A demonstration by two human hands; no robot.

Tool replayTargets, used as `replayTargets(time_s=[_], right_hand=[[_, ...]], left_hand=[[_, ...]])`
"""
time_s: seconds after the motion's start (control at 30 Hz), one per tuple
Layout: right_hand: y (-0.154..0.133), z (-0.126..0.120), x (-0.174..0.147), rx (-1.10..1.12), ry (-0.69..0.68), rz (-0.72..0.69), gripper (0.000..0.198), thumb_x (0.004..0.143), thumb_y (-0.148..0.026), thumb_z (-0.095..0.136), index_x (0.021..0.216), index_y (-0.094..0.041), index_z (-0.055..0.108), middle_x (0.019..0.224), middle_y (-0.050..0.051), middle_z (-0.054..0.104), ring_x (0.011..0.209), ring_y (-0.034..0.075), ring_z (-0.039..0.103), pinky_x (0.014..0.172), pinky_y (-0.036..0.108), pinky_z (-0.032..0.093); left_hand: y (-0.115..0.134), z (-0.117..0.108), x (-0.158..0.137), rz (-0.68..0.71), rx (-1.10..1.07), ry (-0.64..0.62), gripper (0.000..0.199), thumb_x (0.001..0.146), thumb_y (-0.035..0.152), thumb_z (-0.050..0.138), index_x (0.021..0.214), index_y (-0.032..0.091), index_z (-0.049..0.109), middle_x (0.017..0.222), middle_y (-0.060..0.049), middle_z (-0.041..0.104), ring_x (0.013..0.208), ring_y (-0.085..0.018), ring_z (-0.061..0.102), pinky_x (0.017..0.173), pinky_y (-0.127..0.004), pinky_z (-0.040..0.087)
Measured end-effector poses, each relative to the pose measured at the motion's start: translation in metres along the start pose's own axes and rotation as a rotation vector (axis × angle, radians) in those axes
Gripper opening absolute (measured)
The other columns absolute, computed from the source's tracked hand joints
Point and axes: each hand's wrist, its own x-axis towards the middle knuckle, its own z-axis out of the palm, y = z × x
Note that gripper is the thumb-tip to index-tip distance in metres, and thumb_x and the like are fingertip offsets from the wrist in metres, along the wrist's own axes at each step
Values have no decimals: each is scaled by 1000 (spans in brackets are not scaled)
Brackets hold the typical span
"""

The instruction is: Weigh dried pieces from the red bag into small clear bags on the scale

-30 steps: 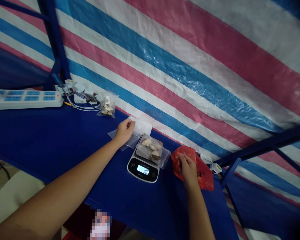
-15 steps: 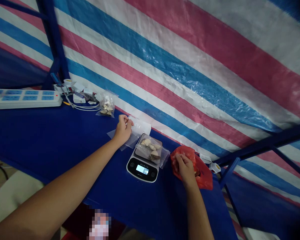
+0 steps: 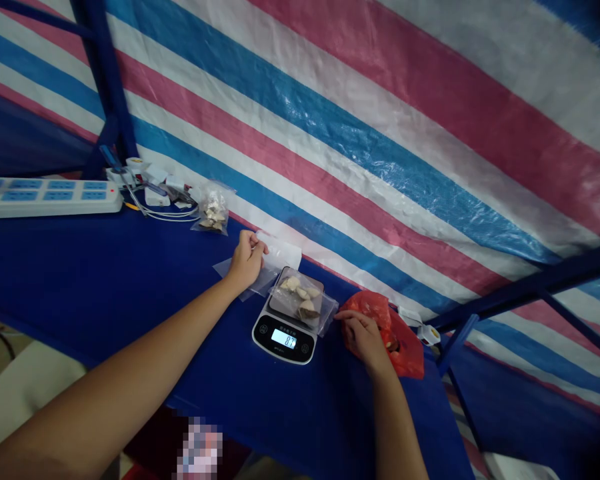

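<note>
A clear plastic bag (image 3: 301, 300) of pale dried pieces, perhaps mushroom slices, lies flat on the platform of a digital kitchen scale (image 3: 275, 348), presumably so its weight bears on the plate; one end overhangs the right edge. Nothing covers the lit display (image 3: 284, 339), which shows an 8 and a 7.

The right hand (image 3: 363, 337) is over a red plastic bag (image 3: 407, 353), its index finger stretched towards the clear bag's overhanging end; contact is unclear. The other fingers bend inward, and whether they grip anything cannot be told.

The left hand (image 3: 249, 257) rests beside a white sheet (image 3: 286, 253) and flat clear bags (image 3: 260, 285), probably set there for easy reach. Its fingers curl in; any hold is hidden.
</note>
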Motion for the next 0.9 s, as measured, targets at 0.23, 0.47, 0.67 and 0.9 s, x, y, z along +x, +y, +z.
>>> replayTargets(time_s=[0.23,0.47,0.67,0.9], right_hand=[[-2,0,-2,90,-74,47,32,70,-42,66,85,-15,75,47,-12,26,40,5,16,41,22,10],[-5,-1,-8,32,-108,32,47,73,-48,72,108,-17,78,69,-2,57,48,8,43,41,20,25],[-3,13,0,-103,-63,-144,44,82,-46,62,115,-20,76,74,1,62,57,12,50,51,24,41],[-9,25,-9,-144,128,-413,27,90,-40,59,96,-18,74,72,2,63,62,15,52,58,27,41]], left_hand=[[0,-1,-1,15,23,-1,14,93,31,48,97,25,36,78,6,60,44,-8,51,46,-24,37],[1,1,-1,-10,12,-14,14,93,28,49,99,25,37,75,6,59,43,-7,49,46,-23,35],[8,-3,-4,83,165,-7,18,91,31,52,104,24,41,87,0,62,63,-13,58,60,-28,44],[78,20,-51,529,326,-650,87,67,52,84,140,27,46,147,-15,51,140,-35,46,115,-52,38]])
